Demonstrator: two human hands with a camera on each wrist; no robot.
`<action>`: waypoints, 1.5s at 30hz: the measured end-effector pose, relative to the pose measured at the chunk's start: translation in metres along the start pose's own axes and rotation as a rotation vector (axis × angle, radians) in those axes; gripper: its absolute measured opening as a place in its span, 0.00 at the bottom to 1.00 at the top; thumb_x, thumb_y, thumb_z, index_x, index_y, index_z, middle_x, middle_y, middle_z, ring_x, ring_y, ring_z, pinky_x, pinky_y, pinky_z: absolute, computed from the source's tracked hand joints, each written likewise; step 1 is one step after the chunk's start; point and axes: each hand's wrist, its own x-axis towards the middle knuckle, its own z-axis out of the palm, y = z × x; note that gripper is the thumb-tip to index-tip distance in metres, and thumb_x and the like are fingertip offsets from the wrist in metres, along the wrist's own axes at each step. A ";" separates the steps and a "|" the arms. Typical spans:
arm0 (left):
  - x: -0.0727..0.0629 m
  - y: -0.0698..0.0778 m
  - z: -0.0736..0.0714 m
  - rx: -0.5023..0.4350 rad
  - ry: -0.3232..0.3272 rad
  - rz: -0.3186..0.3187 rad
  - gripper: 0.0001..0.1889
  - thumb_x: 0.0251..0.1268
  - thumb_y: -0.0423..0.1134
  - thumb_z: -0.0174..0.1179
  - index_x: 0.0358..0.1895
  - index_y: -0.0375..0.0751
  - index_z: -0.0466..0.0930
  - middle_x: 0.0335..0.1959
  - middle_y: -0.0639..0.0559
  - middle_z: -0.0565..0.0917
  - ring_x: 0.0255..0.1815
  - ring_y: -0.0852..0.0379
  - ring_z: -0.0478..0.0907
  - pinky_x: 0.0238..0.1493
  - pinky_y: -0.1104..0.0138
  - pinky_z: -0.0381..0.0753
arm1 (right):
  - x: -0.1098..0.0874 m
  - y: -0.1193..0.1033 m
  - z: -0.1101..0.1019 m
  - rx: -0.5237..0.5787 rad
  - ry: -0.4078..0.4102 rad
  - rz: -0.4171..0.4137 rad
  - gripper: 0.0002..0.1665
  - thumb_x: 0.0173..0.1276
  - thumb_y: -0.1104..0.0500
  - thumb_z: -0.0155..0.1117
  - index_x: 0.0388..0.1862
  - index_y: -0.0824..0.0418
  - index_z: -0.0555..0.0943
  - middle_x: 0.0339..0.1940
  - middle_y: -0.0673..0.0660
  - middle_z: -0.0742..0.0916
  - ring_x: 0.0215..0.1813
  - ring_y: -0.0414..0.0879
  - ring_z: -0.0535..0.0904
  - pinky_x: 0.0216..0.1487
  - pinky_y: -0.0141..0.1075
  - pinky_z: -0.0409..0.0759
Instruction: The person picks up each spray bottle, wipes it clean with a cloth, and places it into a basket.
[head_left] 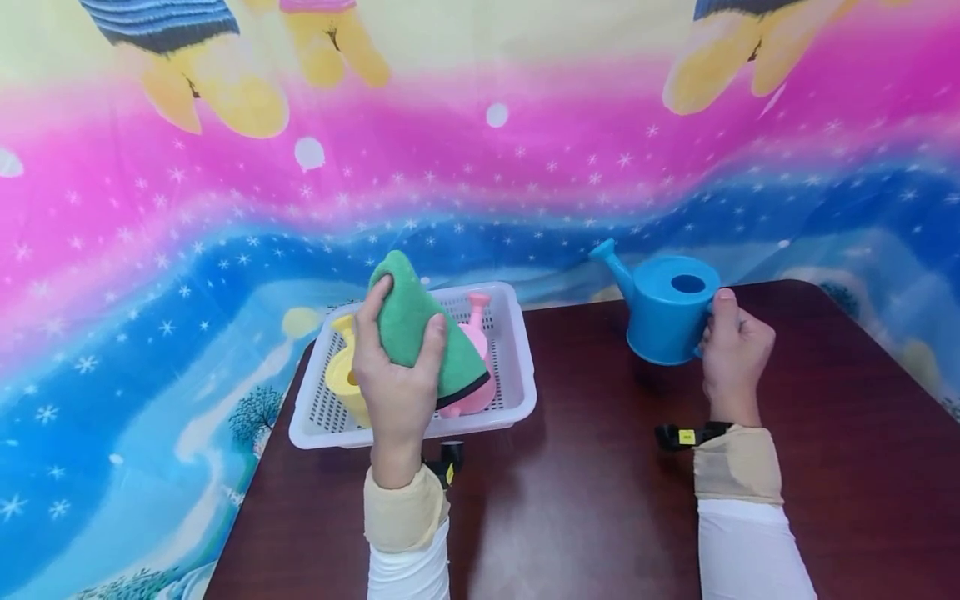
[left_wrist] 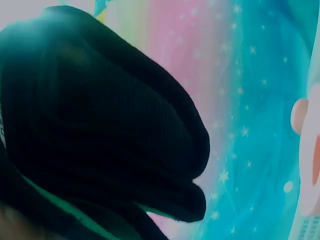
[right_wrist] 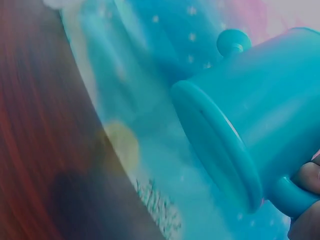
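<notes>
In the head view my left hand (head_left: 396, 371) grips a folded green cloth (head_left: 420, 329) with a black edge, held up in front of the white basket. The cloth looks dark and fills much of the left wrist view. On the right, my right hand (head_left: 733, 354) holds a blue watering can (head_left: 663, 321) by its handle, its spout pointing left. The right wrist view shows the can's underside (right_wrist: 220, 150) raised off the table. Behind the left hand and cloth, a yellow watering can (head_left: 341, 367) and a pink watering can (head_left: 480, 400) sit in the basket, both partly hidden.
The white perforated basket (head_left: 525, 387) stands at the back left of the dark brown table (head_left: 577, 500). A colourful snow-patterned backdrop (head_left: 450, 192) hangs behind the table's far edge. Each wrist bears a small black camera on a beige band.
</notes>
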 end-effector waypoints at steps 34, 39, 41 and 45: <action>-0.008 -0.003 0.032 0.184 -0.200 0.177 0.29 0.71 0.41 0.67 0.75 0.51 0.76 0.52 0.36 0.81 0.49 0.45 0.81 0.40 0.54 0.89 | -0.055 -0.081 0.053 0.397 -0.496 0.041 0.39 0.84 0.50 0.56 0.12 0.60 0.55 0.12 0.51 0.57 0.14 0.44 0.50 0.18 0.41 0.40; -0.009 -0.004 0.032 0.190 -0.175 0.180 0.29 0.71 0.41 0.67 0.75 0.49 0.76 0.51 0.35 0.81 0.46 0.45 0.81 0.39 0.54 0.87 | -0.060 -0.090 0.054 0.414 -0.577 0.028 0.36 0.85 0.53 0.53 0.13 0.61 0.56 0.13 0.52 0.58 0.15 0.44 0.52 0.18 0.41 0.43; -0.009 -0.004 0.032 0.195 -0.167 0.183 0.29 0.71 0.41 0.67 0.75 0.49 0.76 0.50 0.35 0.80 0.46 0.44 0.81 0.38 0.54 0.87 | -0.062 -0.092 0.055 0.420 -0.598 0.030 0.36 0.86 0.53 0.52 0.14 0.61 0.57 0.13 0.52 0.59 0.15 0.45 0.52 0.17 0.41 0.44; -0.009 -0.004 0.033 0.204 -0.158 0.185 0.29 0.70 0.41 0.67 0.75 0.49 0.76 0.50 0.35 0.80 0.46 0.44 0.81 0.38 0.54 0.88 | -0.067 -0.095 0.058 0.383 -0.587 0.052 0.35 0.86 0.51 0.52 0.14 0.60 0.58 0.14 0.52 0.59 0.16 0.45 0.53 0.18 0.41 0.45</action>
